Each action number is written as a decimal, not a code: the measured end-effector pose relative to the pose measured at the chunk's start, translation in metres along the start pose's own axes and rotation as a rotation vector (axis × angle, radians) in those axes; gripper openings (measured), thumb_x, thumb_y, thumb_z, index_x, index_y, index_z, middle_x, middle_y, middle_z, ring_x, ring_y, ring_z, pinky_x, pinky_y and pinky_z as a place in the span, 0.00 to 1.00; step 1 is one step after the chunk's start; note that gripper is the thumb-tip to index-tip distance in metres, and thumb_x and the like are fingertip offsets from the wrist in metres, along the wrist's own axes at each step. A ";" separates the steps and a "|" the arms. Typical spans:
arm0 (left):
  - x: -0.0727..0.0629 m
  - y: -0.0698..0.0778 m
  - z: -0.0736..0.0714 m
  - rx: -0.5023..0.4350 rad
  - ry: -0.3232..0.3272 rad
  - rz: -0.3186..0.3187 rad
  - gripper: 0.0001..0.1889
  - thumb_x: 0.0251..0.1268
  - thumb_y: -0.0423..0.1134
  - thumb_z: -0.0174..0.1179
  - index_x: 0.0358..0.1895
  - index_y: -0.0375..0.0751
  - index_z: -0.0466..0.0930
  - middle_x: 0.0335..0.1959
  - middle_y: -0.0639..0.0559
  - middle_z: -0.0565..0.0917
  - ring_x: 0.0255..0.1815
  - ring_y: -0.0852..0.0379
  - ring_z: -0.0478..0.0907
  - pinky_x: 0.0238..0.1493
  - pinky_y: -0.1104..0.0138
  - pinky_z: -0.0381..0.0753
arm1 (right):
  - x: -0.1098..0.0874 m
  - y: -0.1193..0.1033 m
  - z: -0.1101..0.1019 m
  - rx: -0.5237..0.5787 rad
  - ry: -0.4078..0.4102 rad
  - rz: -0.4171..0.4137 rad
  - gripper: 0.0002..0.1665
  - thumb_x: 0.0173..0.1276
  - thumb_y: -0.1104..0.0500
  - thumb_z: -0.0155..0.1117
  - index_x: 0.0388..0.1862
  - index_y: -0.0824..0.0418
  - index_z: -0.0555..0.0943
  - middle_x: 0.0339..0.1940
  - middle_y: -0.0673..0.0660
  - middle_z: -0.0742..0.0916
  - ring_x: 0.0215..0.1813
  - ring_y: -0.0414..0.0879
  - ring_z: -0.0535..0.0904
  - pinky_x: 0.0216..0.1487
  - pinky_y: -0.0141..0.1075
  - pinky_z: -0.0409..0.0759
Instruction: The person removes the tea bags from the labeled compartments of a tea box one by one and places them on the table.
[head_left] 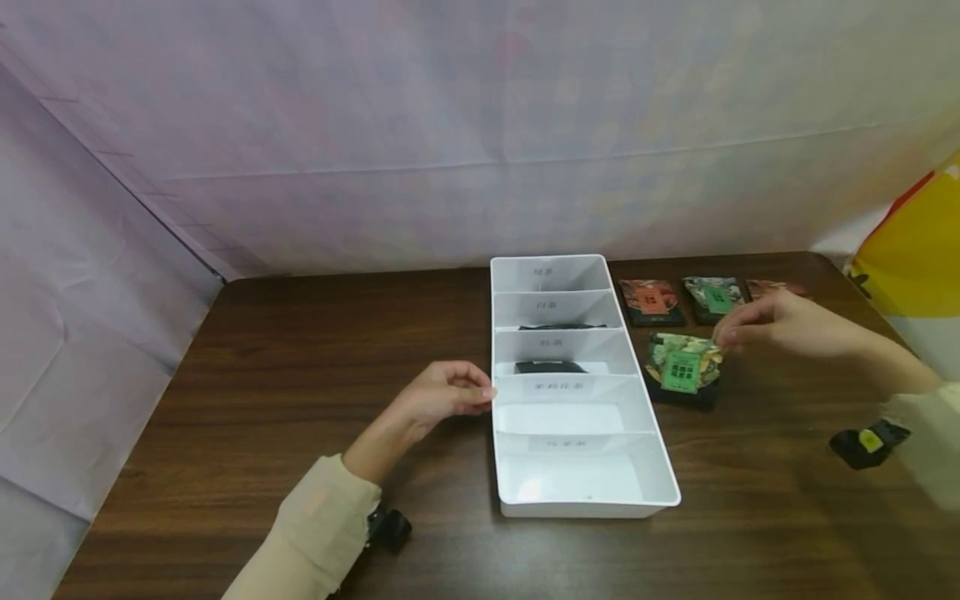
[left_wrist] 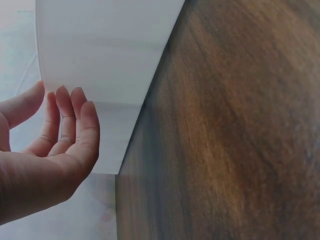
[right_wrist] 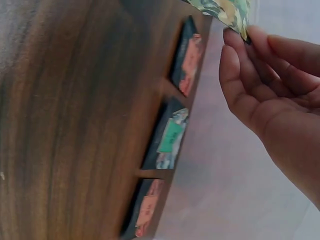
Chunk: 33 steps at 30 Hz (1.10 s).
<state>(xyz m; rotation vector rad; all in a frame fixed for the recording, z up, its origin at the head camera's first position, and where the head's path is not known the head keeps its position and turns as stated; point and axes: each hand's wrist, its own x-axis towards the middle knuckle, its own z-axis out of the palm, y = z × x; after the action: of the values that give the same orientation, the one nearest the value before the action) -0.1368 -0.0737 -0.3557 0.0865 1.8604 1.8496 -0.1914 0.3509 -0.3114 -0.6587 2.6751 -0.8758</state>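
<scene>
Pinching a green-labelled packet (head_left: 682, 371) by its upper right corner, thumb and fingers of the right hand (head_left: 783, 325) clamped together on it, right of centre in the head view, just beside a long white tray (head_left: 570, 479). At the middle of the frame, holding the tray's left rim with the left hand (head_left: 438, 396), thumb and fingertips closed lightly over the edge. Inside, five compartments in a column: second from the top, a dark packet (head_left: 562, 327); third, a black packet (head_left: 551, 367). Toward the upper right, in a row on the brown table (head_left: 300, 375): a red-labelled packet (head_left: 651, 300), a smaller-looking green packet (head_left: 716, 296) and a reddish packet (head_left: 763, 286), partly hidden behind the right hand. Across the top, pale cloth (head_left: 450, 125).
</scene>
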 end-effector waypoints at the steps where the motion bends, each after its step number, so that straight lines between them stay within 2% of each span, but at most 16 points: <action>1: 0.000 0.000 0.000 0.001 0.001 0.000 0.05 0.59 0.24 0.56 0.36 0.24 0.72 0.25 0.50 0.77 0.29 0.60 0.77 0.45 0.59 0.78 | 0.001 0.002 0.002 -0.003 0.005 0.000 0.10 0.66 0.67 0.54 0.33 0.61 0.84 0.35 0.50 0.84 0.35 0.38 0.79 0.35 0.29 0.77; 11: 0.000 0.000 0.000 0.002 -0.001 0.000 0.06 0.60 0.24 0.56 0.37 0.24 0.72 0.25 0.50 0.77 0.30 0.60 0.77 0.46 0.57 0.77 | 0.009 0.016 0.015 -0.029 0.054 0.079 0.09 0.66 0.67 0.55 0.35 0.65 0.84 0.35 0.54 0.85 0.32 0.37 0.79 0.31 0.29 0.76; 17: 0.000 0.000 0.000 0.005 0.000 -0.001 0.06 0.60 0.25 0.56 0.37 0.24 0.72 0.26 0.50 0.77 0.30 0.60 0.77 0.46 0.58 0.77 | 0.010 0.017 0.018 0.034 0.021 0.151 0.12 0.68 0.66 0.52 0.42 0.70 0.81 0.46 0.65 0.82 0.36 0.41 0.81 0.36 0.31 0.78; 21: 0.000 0.000 0.000 0.006 -0.003 0.001 0.06 0.60 0.25 0.56 0.37 0.23 0.72 0.26 0.50 0.77 0.30 0.60 0.77 0.47 0.57 0.77 | 0.008 0.014 0.019 0.064 0.000 0.186 0.15 0.70 0.64 0.50 0.49 0.72 0.78 0.49 0.67 0.80 0.39 0.46 0.81 0.40 0.34 0.79; 27: 0.000 0.000 0.000 -0.002 -0.004 0.008 0.05 0.60 0.24 0.55 0.37 0.23 0.72 0.25 0.50 0.77 0.30 0.60 0.77 0.46 0.58 0.78 | 0.003 0.004 0.027 0.122 0.011 0.186 0.17 0.71 0.64 0.47 0.52 0.74 0.75 0.46 0.68 0.82 0.39 0.46 0.82 0.40 0.37 0.80; 33: 0.000 0.000 0.000 -0.008 -0.004 0.010 0.05 0.60 0.24 0.55 0.37 0.23 0.72 0.25 0.51 0.77 0.29 0.60 0.77 0.46 0.58 0.78 | -0.001 -0.013 0.039 0.127 -0.023 0.129 0.16 0.71 0.64 0.48 0.51 0.71 0.76 0.41 0.62 0.84 0.37 0.45 0.81 0.38 0.36 0.79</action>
<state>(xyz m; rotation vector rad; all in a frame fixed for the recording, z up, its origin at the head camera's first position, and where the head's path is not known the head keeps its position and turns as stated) -0.1365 -0.0740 -0.3559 0.0974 1.8532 1.8622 -0.1723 0.3226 -0.3347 -0.4595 2.5824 -0.9861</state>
